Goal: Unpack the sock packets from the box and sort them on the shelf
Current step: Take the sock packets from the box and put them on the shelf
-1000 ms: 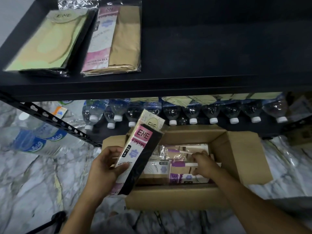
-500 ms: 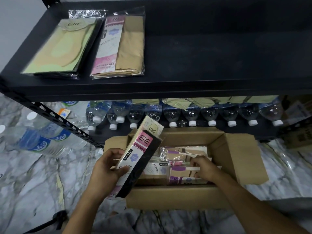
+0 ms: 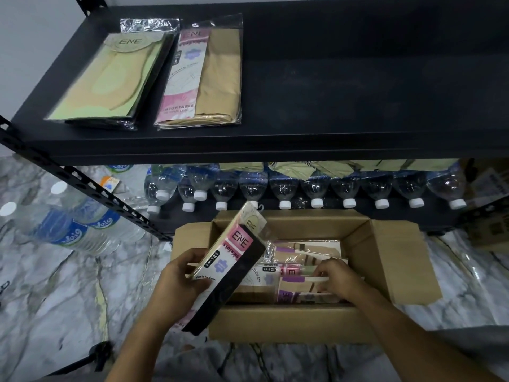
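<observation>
Head-worn view looks forward and down, near the box [image 3: 275, 323], shelf [image 3: 358, 92] beyond; edges seemingly warped.

Dim, soft focus; wide-angle edge bending; glare perhaps from overhead.

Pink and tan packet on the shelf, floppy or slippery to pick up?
The pink and tan packet is likely slippery, given its glossy plastic sleeve. Probably light and bendy: folded fabric, though the card insert stiffens one side.

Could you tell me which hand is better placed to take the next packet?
Right: the right hand is in the box, pinching the boxed packets; the left hand grips the held packets.
</observation>
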The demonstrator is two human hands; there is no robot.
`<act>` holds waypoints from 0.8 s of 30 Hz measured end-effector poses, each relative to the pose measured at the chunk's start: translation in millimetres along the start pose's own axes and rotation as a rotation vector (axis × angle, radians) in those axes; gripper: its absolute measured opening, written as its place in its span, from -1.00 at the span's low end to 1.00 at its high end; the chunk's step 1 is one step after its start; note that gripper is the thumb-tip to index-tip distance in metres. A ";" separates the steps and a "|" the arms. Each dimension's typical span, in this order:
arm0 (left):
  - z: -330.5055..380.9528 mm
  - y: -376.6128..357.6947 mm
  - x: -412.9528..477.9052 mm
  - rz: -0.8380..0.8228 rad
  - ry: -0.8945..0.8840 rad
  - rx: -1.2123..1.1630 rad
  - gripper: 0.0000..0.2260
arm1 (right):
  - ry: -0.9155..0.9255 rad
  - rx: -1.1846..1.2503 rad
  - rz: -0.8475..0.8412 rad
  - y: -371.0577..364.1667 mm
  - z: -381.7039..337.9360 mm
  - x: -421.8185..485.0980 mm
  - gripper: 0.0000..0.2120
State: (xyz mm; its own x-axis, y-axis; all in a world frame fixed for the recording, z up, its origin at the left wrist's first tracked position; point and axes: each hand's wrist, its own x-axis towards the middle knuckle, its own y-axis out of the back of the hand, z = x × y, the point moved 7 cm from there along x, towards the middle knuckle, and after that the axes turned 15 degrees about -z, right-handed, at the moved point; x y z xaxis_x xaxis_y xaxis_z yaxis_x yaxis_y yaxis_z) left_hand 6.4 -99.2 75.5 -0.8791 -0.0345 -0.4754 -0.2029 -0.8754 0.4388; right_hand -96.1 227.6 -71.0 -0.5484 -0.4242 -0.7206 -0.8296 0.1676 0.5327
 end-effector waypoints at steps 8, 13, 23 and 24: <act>3.6 3.2 -6.2 -0.018 -0.042 -0.009 -0.54 | 0.141 0.050 0.060 11.6 -14.6 -9.8 -0.82; 17.7 13.9 -12.9 0.047 -0.095 -0.073 -0.52 | 0.240 0.268 0.291 53.3 -41.1 -46.0 -0.85; 33.5 46.4 -63.3 0.155 -0.149 -0.310 -0.60 | 0.315 0.834 0.510 89.3 -87.5 -155.9 -0.79; 33.3 47.7 -71.9 0.163 -0.156 -0.339 -0.60 | 0.333 0.839 0.556 92.6 -93.9 -170.3 -0.76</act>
State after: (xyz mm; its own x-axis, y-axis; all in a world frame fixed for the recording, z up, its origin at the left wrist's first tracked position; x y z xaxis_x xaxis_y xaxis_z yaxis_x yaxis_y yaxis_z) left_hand 45.5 -122.4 156.0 -0.9483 -0.1354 -0.2871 0.0756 -0.9748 0.2100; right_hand -69.6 231.8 142.8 -0.9220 -0.3005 -0.2442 -0.3479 0.9198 0.1816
